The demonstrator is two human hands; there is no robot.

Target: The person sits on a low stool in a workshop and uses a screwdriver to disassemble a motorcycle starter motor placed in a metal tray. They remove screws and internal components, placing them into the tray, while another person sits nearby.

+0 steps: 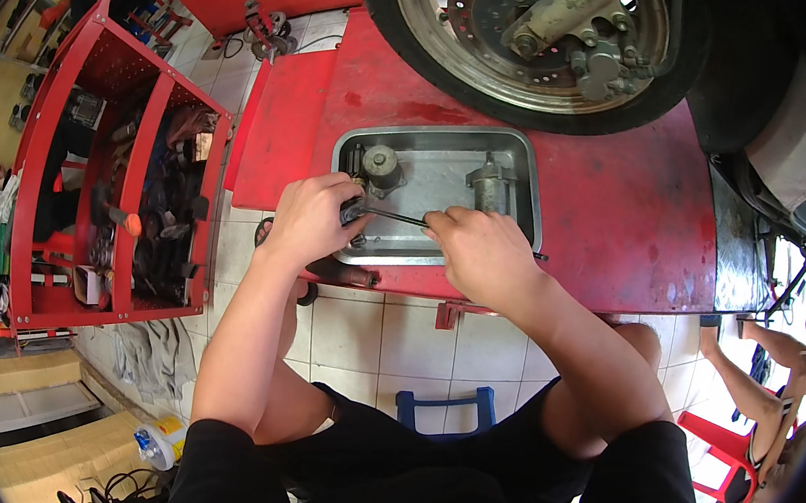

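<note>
At far left, a red shelving unit [137, 194] on the pale tiled floor [345, 334], crowded with dark parts. Just below it, a crumpled grey cloth [151, 358] on the tiles, then a white-and-yellow container [162, 442].

Next, the left hand [314, 213], over the near left rim of a shallow metal tray [435, 135], with fingers curled tight around a small dark part [350, 211] (mostly covered by those same fingers, so hard to name). Below that hand, a dark tube [342, 272] lying along the near edge of the red table [614, 205]. Inside the tray, toward the left, a squat, round metal part [382, 163].

Between both hands, above the tray, a thin dark rod [395, 216], running from the small dark part toward the right. Lower down, a blue stool [485, 412] on the floor. Then the right hand [477, 245], closed around the rod over the near right side of the tray. Beyond it, in the tray's right half, a cylindrical metal housing [493, 184].

Farther back, over the far side of the table, a wheel [536, 110] with a drilled disc. At far right, another person's bare legs [745, 383] near a red chair [713, 436].
</note>
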